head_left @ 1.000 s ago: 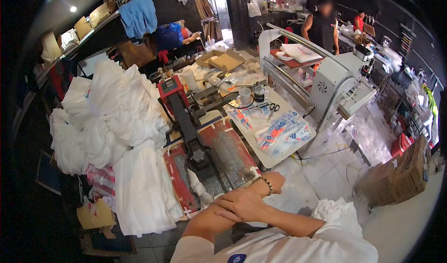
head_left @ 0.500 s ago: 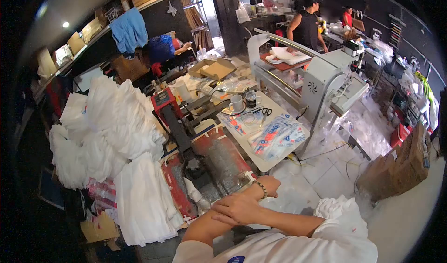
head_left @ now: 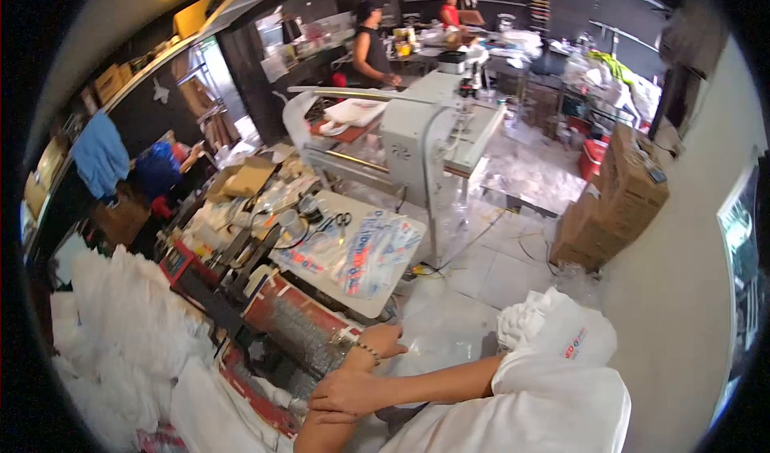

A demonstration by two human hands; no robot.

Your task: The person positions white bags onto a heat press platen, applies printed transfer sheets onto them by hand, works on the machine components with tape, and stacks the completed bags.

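My left hand [head_left: 383, 341] reaches out at the front corner of a red and grey press bed [head_left: 301, 325], a beaded bracelet [head_left: 369, 352] round its wrist. Its fingers are loosely bent and partly apart, with nothing visible in them. Across it comes my right arm, and my right hand [head_left: 346, 393] lies wrapped over my left forearm [head_left: 329, 433]. Just beyond the left hand is a pale board [head_left: 365, 299] bearing printed plastic bags [head_left: 370, 252], black scissors [head_left: 343, 219] and a white mug [head_left: 290, 227].
White fabric [head_left: 120, 316] is heaped at left. More white bags [head_left: 553, 325] with print lie at my right. A large grey machine [head_left: 417, 144] stands ahead, cardboard boxes [head_left: 613, 200] by the right wall. A person [head_left: 369, 56] in a dark sleeveless top stands behind the machine.
My view has swung to the right, so the room has shifted left in the picture. My right hand stays on my left forearm. The printed bags at my right show more fully.
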